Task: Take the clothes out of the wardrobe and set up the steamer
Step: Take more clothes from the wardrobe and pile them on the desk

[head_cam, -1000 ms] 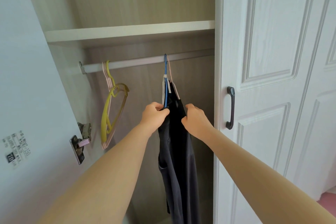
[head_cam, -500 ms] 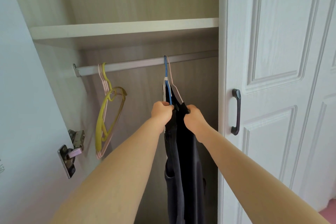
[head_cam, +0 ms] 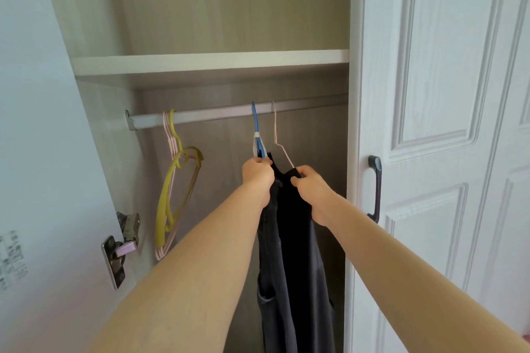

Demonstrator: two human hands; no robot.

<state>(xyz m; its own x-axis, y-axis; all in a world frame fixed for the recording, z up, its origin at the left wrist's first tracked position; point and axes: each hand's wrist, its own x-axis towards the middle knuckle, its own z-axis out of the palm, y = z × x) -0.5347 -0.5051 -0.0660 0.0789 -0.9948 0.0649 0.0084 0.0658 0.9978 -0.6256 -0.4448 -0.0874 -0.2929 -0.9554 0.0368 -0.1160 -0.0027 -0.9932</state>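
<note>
Two dark garments hang from the wardrobe rail [head_cam: 218,114]. A dark grey one [head_cam: 268,281] hangs on a blue hanger [head_cam: 256,129], and a black one [head_cam: 295,223] hangs on a thin pink hanger [head_cam: 276,135]. My left hand [head_cam: 257,173] grips the top of the grey garment at the foot of the blue hanger. My right hand [head_cam: 311,185] grips the shoulder of the black garment on the pink hanger, a little to the right. No steamer is in view.
Several bare yellow and pink hangers [head_cam: 175,180] hang at the left end of the rail. A shelf [head_cam: 206,61] runs above the rail. The open left door [head_cam: 37,152] carries a metal hinge [head_cam: 120,243]. The shut right door [head_cam: 441,152] has a dark handle [head_cam: 375,189].
My right hand has pulled the pink hanger and black garment slightly right, apart from the blue hanger. The view has shifted a little.
</note>
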